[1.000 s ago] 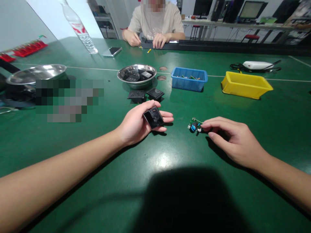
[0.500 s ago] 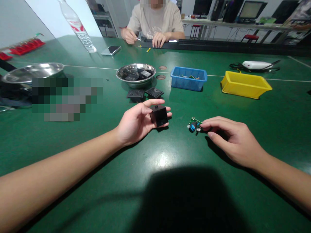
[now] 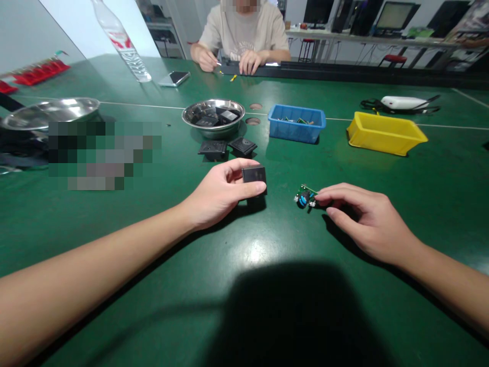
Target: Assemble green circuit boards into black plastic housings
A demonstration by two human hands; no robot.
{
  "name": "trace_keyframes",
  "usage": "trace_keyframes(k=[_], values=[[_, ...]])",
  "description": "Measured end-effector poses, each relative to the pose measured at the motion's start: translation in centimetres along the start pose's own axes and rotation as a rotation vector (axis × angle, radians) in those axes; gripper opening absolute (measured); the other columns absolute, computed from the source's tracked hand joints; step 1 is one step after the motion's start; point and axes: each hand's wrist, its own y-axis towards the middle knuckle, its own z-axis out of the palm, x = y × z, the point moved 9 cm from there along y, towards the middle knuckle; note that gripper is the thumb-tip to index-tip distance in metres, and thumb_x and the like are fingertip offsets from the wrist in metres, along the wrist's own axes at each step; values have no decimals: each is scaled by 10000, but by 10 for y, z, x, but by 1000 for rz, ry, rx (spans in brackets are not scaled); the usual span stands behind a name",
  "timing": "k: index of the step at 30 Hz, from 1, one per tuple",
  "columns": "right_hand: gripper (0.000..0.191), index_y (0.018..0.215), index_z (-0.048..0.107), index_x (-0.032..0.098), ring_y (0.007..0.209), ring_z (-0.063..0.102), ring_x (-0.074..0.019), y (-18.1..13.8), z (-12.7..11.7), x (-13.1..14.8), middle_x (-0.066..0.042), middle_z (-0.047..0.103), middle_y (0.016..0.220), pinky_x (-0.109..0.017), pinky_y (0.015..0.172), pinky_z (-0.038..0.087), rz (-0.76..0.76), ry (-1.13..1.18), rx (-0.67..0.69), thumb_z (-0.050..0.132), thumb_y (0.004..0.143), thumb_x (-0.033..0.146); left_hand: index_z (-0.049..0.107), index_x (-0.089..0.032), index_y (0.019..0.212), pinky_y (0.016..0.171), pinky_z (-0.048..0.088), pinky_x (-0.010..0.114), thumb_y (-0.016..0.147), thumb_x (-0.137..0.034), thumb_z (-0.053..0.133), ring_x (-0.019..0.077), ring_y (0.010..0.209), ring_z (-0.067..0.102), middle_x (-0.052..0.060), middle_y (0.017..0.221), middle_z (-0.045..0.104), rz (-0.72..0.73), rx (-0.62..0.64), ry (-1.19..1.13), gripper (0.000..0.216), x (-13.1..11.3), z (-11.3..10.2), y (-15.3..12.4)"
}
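My left hand [image 3: 225, 191] is closed round a small black plastic housing [image 3: 253, 174], thumb across its near side and fingers behind it. A flat face of the housing is turned towards me. To the right, my right hand [image 3: 362, 216] has its fingertips on the edge of a small green circuit board [image 3: 304, 197] that carries a blue-and-black round component. Beyond my left hand, two more black plastic pieces [image 3: 213, 148] lie on the table in front of a steel bowl [image 3: 185, 121] with similar black parts in it.
A blue bin [image 3: 297, 133] with circuit boards and a yellow bin [image 3: 385, 141] stand at the back right. Behind them lies a white tool with a black cord [image 3: 403, 103]. A steel pan [image 3: 49, 113], a bottle [image 3: 126, 48] and a phone [image 3: 174, 78] are on the left. A person [image 3: 244, 35] sits opposite.
My left hand has turned the black housing, so its open hollow no longer shows and a flat face does. The thumb has come across its front. My right hand and the circuit board look unmoved.
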Motion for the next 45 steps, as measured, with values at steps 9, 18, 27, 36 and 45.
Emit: trace_keyframes(k=[9,18,27,36,45], values=[[220,1052,761,249,918,756,-218,0,0,0,-50,792,1049,-337,835,618,8,-4,0,619,908,163,795,-226,1047,914,500,342,674,-144,810,257,1005,630,75,1080,681,401,88,767,382,-30,26,-25],[214,1067,747,226,939,751,-202,-1,1,-2,-51,792,1061,-316,842,604,-21,-10,5,618,915,147,653,-210,1248,936,495,350,899,-273,627,233,1001,624,56,1075,696,539,331,1180,356,-18,44,-30],[226,1085,740,221,938,741,-191,-2,0,-1,-54,787,1081,-319,851,594,-34,-22,-6,609,922,134,614,-205,1257,997,488,354,894,-244,618,227,1077,620,66,1176,670,551,345,1197,365,-19,46,-32],[223,1067,760,235,865,744,-198,-2,-2,1,-50,792,1014,-317,789,601,-36,0,-12,624,912,149,598,-215,1221,984,492,366,898,-291,620,230,1055,630,54,1149,675,481,369,1198,333,-14,44,-29],[200,1039,779,236,847,747,-219,-1,0,-8,-52,804,975,-356,782,595,59,0,-4,648,894,196,601,-208,1210,979,494,368,901,-299,627,232,1059,631,60,1154,675,459,368,1208,323,-15,45,-29]])
